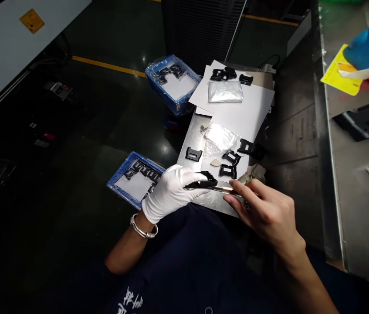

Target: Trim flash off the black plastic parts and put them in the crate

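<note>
My left hand (pixel 173 189), in a white glove, pinches a black plastic part (pixel 204 181) above the near edge of the metal table. In my bare right hand (pixel 265 209) is a slim metal tool (pixel 224 189), perhaps a knife, gripped between thumb and fingers. Its tip meets or nearly meets the right end of the black part; my fingers hide its handle. Just beyond my hands lie several similar black plastic frames, among them one frame (pixel 228 171) near a small beige piece (pixel 215 162). Another black frame (pixel 194 154) rests apart on bare metal.
Two blue bins, a near bin (pixel 119 192) and a far bin (pixel 158 87), hold black parts on white sheets. White paper (pixel 256 100) bears a clear plastic bag (pixel 225 92) and more parts. At right, a metal bench (pixel 334 183) carries a black housing (pixel 365 122) and a yellow card (pixel 341 74).
</note>
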Tool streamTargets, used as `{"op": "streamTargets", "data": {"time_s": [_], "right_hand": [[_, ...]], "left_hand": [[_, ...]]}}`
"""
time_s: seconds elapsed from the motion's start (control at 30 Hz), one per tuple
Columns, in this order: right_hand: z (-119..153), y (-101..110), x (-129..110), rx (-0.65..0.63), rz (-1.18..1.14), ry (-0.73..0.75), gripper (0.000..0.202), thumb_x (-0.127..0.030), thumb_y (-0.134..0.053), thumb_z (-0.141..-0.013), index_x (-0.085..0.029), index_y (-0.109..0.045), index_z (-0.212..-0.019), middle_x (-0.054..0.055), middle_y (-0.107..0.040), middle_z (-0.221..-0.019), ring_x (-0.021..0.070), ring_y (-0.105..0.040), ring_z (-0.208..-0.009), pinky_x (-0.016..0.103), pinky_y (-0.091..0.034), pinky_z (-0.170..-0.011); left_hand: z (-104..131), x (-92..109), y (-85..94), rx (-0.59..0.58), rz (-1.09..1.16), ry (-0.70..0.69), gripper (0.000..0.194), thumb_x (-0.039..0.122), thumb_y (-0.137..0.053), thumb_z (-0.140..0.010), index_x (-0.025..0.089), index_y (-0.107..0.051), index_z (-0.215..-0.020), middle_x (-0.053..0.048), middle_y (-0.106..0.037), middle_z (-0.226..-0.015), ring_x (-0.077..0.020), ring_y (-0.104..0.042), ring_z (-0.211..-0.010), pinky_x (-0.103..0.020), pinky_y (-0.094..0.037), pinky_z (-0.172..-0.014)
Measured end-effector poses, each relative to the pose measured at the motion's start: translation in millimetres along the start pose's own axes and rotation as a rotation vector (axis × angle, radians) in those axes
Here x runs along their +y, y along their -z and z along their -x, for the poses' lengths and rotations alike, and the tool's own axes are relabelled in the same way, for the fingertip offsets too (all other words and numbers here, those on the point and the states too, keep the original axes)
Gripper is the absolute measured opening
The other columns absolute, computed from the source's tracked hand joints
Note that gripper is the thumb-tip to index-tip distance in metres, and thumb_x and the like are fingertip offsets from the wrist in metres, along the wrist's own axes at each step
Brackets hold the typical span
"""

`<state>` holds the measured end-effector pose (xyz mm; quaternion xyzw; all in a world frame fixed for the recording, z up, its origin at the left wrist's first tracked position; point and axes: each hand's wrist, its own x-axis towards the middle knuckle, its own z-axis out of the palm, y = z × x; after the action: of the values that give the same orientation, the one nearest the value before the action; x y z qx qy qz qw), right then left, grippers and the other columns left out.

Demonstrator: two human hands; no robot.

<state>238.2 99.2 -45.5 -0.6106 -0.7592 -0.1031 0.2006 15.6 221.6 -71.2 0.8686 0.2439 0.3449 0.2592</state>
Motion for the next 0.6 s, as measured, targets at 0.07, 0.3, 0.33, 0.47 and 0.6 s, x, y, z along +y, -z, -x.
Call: {"op": "streamTargets", "data": {"time_s": [0.07, 0.3, 0.33, 0.47, 0.6], "right_hand": [[-5, 3, -4, 0.015, 0.099, 0.022, 0.022, -0.038, -0.070, -0.096, -0.018, -0.071, -0.106, -0.001, -0.056, -0.069, 0.0109, -0.046, -0.057, 0.029, -0.031, -0.057], [-14, 6, -7, 0.060, 0.193, 0.049, 0.025, -0.041, -0.074, -0.092, -0.018, -0.072, -0.101, -0.002, -0.058, -0.067, 0.0105, -0.048, -0.057, 0.029, -0.030, -0.056], [-15, 6, -8, 0.056, 0.193, 0.051, 0.025, -0.041, -0.074, -0.092, -0.018, -0.072, -0.102, -0.003, -0.057, -0.067, 0.0105, -0.048, -0.057, 0.029, -0.029, -0.056], [-15, 4, -10, 0.059, 0.187, 0.054, 0.024, -0.040, -0.075, -0.092, -0.018, -0.072, -0.102, -0.003, -0.058, -0.067, 0.0103, -0.047, -0.056, 0.029, -0.029, -0.056], [-15, 4, -11, 0.055, 0.196, 0.053, 0.024, -0.040, -0.075, -0.091, -0.018, -0.072, -0.101, -0.003, -0.058, -0.067, 0.0102, -0.047, -0.056, 0.028, -0.028, -0.055]], "left_hand": [[-2, -1, -2.0, -0.026, 0.000, -0.014, 0.022, 0.034, -0.072, -0.093, 0.020, -0.077, -0.110, -0.006, -0.080, -0.097, -0.0217, -0.074, -0.088, -0.036, -0.057, -0.084], [-4, -5, -6.3, -0.017, -0.011, -0.129, 0.026, 0.033, -0.076, -0.092, 0.019, -0.075, -0.114, -0.003, -0.080, -0.095, -0.0168, -0.074, -0.086, -0.032, -0.058, -0.083], [-3, -5, -6.3, -0.019, -0.017, -0.131, 0.027, 0.033, -0.076, -0.092, 0.019, -0.075, -0.114, -0.003, -0.079, -0.095, -0.0161, -0.073, -0.086, -0.032, -0.057, -0.083], [-1, -6, -6.2, -0.021, -0.009, -0.130, 0.026, 0.033, -0.076, -0.091, 0.018, -0.075, -0.112, -0.003, -0.079, -0.094, -0.0152, -0.073, -0.085, -0.030, -0.057, -0.082], [0, -6, -5.3, -0.037, 0.004, -0.111, 0.025, 0.032, -0.075, -0.092, 0.019, -0.075, -0.114, -0.004, -0.079, -0.096, -0.0155, -0.072, -0.088, -0.031, -0.057, -0.085]]}}
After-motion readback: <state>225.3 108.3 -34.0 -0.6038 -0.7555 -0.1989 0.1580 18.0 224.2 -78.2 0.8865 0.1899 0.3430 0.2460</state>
